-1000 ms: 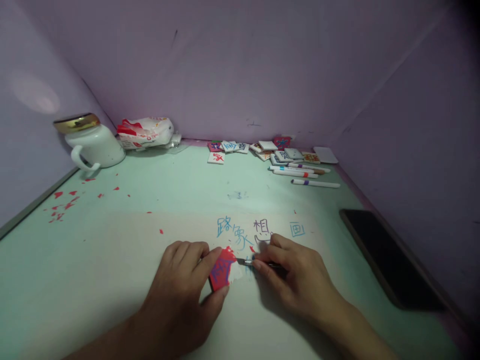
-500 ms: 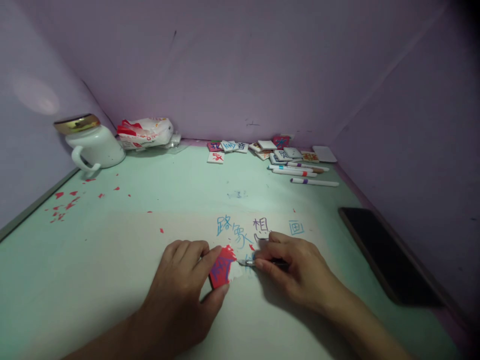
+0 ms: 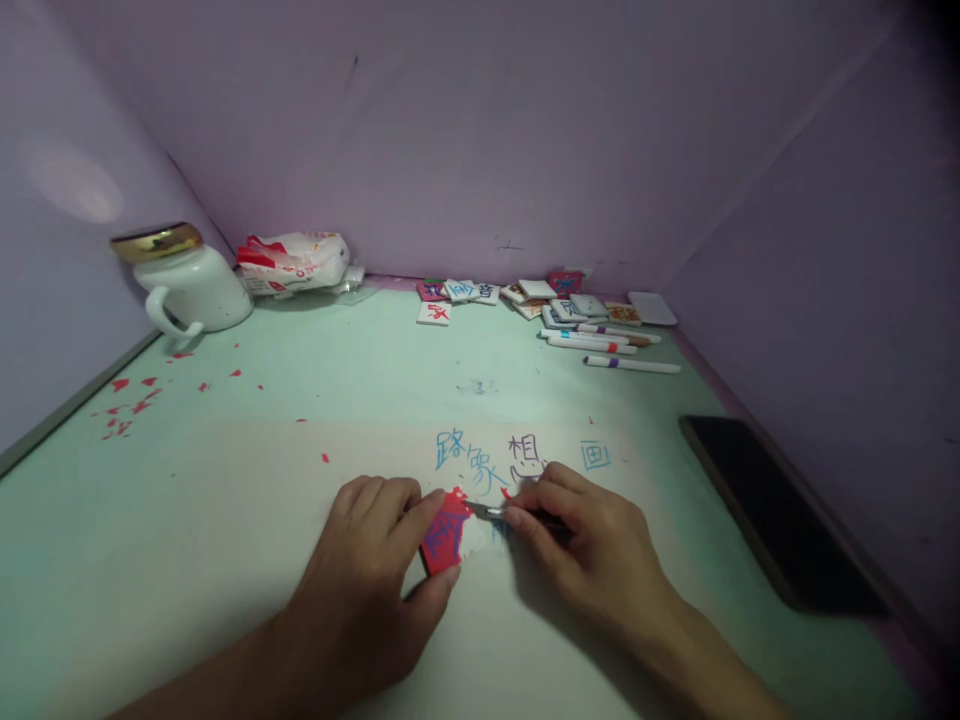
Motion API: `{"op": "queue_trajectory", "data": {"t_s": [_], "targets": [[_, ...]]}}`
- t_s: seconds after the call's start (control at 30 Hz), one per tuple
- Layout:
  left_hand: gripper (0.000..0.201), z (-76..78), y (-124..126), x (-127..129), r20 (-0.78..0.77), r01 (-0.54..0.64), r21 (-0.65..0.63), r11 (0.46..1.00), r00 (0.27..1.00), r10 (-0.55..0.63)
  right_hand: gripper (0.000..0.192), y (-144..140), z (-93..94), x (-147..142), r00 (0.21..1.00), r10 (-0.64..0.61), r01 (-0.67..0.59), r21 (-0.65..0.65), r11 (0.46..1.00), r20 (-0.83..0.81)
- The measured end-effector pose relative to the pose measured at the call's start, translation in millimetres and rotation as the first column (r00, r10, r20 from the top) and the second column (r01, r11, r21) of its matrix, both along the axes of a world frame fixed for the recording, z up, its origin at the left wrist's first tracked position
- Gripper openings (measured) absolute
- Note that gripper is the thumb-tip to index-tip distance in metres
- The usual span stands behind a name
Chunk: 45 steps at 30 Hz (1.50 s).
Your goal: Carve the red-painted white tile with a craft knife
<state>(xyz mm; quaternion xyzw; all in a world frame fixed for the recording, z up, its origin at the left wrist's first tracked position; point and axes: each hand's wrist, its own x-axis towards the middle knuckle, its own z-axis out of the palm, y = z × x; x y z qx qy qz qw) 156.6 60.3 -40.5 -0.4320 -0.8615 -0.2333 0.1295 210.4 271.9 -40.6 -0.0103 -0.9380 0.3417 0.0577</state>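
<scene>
My left hand (image 3: pixel 375 560) pins a small red tile (image 3: pixel 445 540) between thumb and forefinger on the table. A purple character is drawn on the tile's red face, and its right side is ragged and pale where red is gone. Closed around a craft knife (image 3: pixel 491 513), my right hand (image 3: pixel 589 525) lies to the right of the tile. The knife's blade tip meets the tile's upper right edge. Blue and purple characters, among them a purple one (image 3: pixel 523 450), are written on the pale surface beyond my hands. My right hand partly covers a blue character beneath it.
A white mug (image 3: pixel 193 288) with a gold lid and a red-and-white packet (image 3: pixel 294 265) stand at the back left. Red scraps (image 3: pixel 121 385) lie at left. Character tiles (image 3: pixel 566 310) and several markers (image 3: pixel 631 365) are at the back right. A dark phone (image 3: pixel 772 510) lies at right.
The knife tip has shifted slightly up and left, from beside the tile's ragged edge onto its upper right part. My left hand still holds the tile in place.
</scene>
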Motion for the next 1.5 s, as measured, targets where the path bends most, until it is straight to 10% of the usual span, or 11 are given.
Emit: {"op": "queue_trajectory", "data": {"t_s": [0.37, 0.57, 0.97, 1.3, 1.5], "targets": [[0.029, 1.8, 0, 0, 0.048, 0.002, 0.005, 1.0, 0.999, -0.002, 0.021, 7, 5.7, 2, 0.995, 0.074, -0.075, 0.013, 0.997, 0.068], [0.03, 1.9, 0, 1, 0.07, 0.003, 0.004, 1.0, 0.998, -0.003, 0.021, 7, -5.1, 2, 0.964, -0.219, 0.224, 0.018, 0.974, -0.15], [0.031, 1.2, 0, 1, 0.115, 0.034, 0.02, 0.999, 0.993, -0.036, 0.019, -2, -7.2, 3, 0.983, -0.076, 0.08, 0.018, 0.997, -0.165], [0.05, -0.4, -2, 5, 0.162, 0.067, -0.01, 0.998, 0.985, -0.064, 0.033, -9, -4.9, 3, 0.951, -0.002, 0.118, 0.356, 0.927, -0.31], [0.044, -0.2, -1, 7, 0.158, 0.047, -0.001, 0.999, 0.986, -0.046, 0.023, -8, -6.9, 3, 0.961, 0.019, 0.036, 0.192, 0.981, -0.276]]}}
